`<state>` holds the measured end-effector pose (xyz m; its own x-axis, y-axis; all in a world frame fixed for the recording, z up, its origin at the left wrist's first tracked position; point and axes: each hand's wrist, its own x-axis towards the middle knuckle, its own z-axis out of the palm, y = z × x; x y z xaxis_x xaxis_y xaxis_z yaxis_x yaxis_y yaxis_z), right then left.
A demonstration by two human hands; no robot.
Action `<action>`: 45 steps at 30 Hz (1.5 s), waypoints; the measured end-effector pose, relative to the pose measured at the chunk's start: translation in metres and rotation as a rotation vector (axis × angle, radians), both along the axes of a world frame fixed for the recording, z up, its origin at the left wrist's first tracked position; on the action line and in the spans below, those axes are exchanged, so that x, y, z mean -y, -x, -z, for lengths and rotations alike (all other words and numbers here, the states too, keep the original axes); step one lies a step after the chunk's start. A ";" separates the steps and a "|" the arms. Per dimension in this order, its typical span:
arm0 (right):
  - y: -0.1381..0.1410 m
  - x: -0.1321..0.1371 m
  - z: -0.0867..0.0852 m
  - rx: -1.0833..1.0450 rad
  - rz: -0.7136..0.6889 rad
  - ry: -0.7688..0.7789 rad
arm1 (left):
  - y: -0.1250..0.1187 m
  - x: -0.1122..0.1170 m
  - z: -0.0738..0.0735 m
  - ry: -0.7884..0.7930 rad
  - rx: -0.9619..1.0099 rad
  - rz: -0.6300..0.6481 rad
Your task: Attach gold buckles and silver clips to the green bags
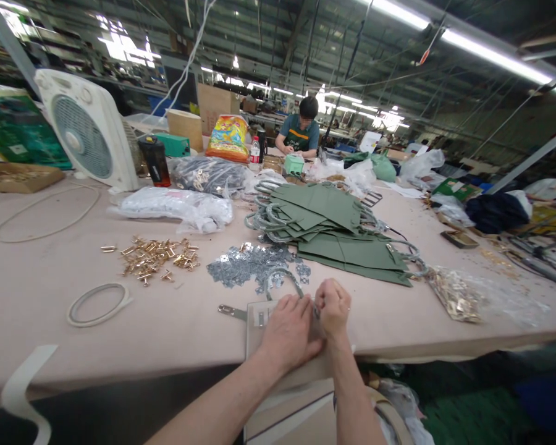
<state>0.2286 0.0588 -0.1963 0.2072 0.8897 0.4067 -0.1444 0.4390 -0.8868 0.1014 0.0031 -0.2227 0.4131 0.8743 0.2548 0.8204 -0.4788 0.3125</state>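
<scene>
Left hand [290, 334] pressed palm-down on a stiff pale panel [254, 337] that overhangs the near edge of the surface [189, 321]. Right hand [332, 308] pinched shut on a small fitting [315, 309], mostly hidden. A slip could drop the fitting off the edge. Nearby: flat grey stamped plates [254, 262], shiny brass clips [155, 253], matte green bags [333, 222].

From where I stand, no lettering reads clearly: the yellow snack bag [228, 137] carries bright print too blurred to make out, the green board [18, 127] likewise, and the pale panel [254, 337] shows none.
</scene>
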 end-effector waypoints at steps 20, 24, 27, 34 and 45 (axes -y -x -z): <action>-0.004 0.001 0.028 -0.194 0.133 -0.024 | 0.071 -0.022 -0.020 0.121 0.196 0.142; -0.003 0.004 0.028 -0.182 0.137 -0.048 | 0.066 -0.021 -0.017 0.108 0.207 0.083; -0.002 0.006 0.025 -0.186 0.145 -0.040 | 0.066 -0.020 -0.017 0.077 0.169 0.106; 0.011 0.024 0.007 -0.289 0.004 -0.069 | 0.068 -0.018 -0.012 0.006 0.131 0.111; 0.034 0.035 0.016 -0.402 -0.179 -0.040 | 0.078 -0.019 -0.007 -0.031 0.133 0.165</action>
